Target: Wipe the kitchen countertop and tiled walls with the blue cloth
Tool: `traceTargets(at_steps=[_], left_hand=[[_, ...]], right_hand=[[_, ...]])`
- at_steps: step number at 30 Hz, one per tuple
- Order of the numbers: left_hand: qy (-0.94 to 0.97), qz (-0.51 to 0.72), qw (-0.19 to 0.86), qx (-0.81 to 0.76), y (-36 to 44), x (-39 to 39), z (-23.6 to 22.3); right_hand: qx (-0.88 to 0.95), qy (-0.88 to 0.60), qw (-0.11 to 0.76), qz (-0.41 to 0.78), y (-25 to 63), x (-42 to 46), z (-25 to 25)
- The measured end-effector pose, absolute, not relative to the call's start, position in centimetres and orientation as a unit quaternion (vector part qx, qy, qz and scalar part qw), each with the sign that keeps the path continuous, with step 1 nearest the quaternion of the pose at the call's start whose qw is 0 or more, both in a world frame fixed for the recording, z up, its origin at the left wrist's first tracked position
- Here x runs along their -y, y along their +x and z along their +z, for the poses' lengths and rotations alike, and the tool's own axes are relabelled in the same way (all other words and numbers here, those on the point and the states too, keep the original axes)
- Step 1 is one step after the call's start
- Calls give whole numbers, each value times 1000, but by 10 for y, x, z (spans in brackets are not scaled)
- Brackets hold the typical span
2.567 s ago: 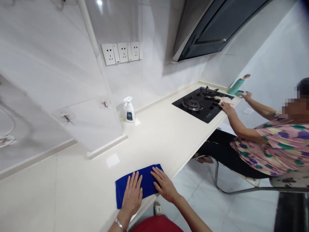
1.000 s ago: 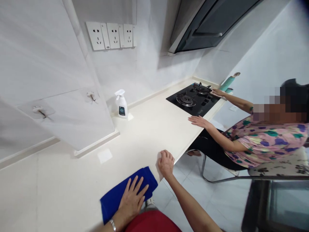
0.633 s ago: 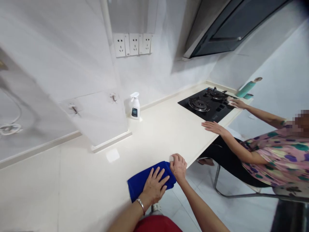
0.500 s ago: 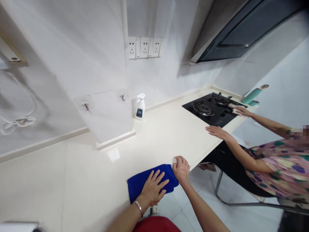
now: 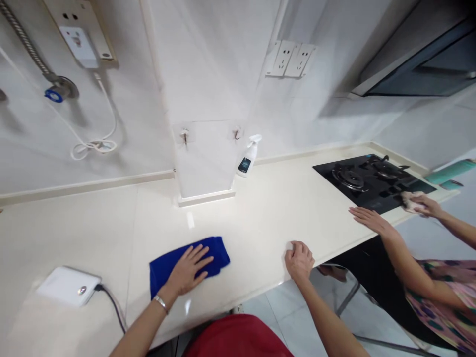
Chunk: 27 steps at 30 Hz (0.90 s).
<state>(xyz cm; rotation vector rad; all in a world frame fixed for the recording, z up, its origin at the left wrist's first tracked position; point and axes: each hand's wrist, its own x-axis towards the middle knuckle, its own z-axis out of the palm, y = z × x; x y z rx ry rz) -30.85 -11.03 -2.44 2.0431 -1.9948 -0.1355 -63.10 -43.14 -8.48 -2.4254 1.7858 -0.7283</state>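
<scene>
A blue cloth [image 5: 167, 264] lies flat on the cream countertop [image 5: 282, 213], close to its front edge. My left hand [image 5: 188, 270] rests on the cloth with its fingers spread and flat. My right hand [image 5: 299, 259] sits curled near the counter's front edge, apart from the cloth, with a small white thing [image 5: 289, 246] at its fingertips. What that thing is I cannot make out.
A white spray bottle [image 5: 248, 156] stands by the wall. A white box with a cable [image 5: 69, 286] lies at the left. Another person's hand [image 5: 366, 218] rests on the counter beside a black gas hob [image 5: 372, 181]; their other hand [image 5: 422, 203] holds a cloth there.
My left hand has slid the blue cloth leftward along the counter, away from my right hand, which stays curled at the edge. The view has swung left, revealing the white box.
</scene>
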Motion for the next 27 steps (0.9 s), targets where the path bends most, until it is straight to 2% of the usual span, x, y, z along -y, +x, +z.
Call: traceTargets(at_steps=[8,13,19,27], left_hand=[[832,52,150,532,-221,89,-39],[860,108,163,471,-201,103,-47],[921,131,134,340,-185,126,-48],[945,166,127,252,-158,150,-43]], right_hand=[[-550,-799,23,-242,-632,428,-101],[-531,-813,14,-237,-633,430,-112],[-544,-807,6,-230,-622,419,-111],[-583,-788,-10,-198,-605,404,-121]])
